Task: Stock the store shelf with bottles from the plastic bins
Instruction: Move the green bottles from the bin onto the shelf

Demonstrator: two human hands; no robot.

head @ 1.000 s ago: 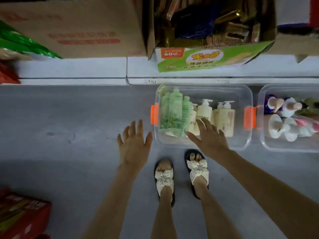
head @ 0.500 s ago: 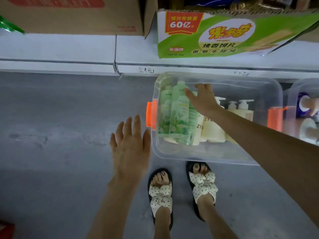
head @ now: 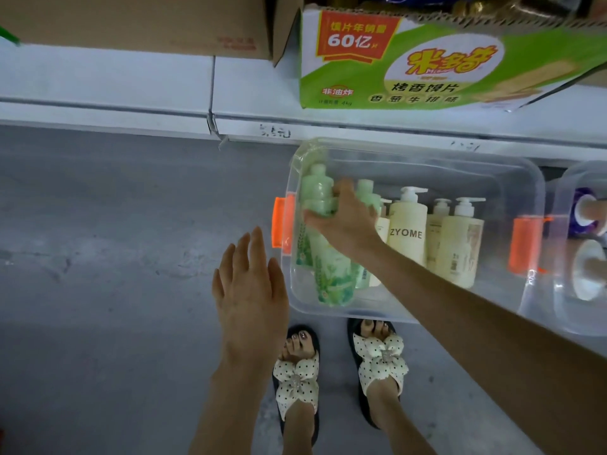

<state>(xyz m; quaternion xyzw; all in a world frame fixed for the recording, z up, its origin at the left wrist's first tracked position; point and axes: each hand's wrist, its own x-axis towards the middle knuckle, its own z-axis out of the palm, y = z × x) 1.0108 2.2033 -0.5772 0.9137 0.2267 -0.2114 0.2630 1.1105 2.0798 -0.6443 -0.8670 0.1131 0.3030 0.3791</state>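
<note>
Green bottle (head: 317,192) top clasped in right grip (head: 348,221), inside clear bin (head: 410,159); left grip (head: 253,297) slack outside.

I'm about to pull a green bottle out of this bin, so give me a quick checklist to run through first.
1. Grip: right hand curls round the upper part of the green bottle: ok.
2. Spare hand: left hand open beside the clear bin, holding nothing: ok.
3. Way up: no lid on the bin: ok.
4. Neighbours: another green bottle stands close against the hand and may tip: cannot tell.
5. Cream pump bottles upright, apart from the grip: ok.
6. Free spot on the shelf: only cartons show, such as the green carton: cannot tell.
</note>
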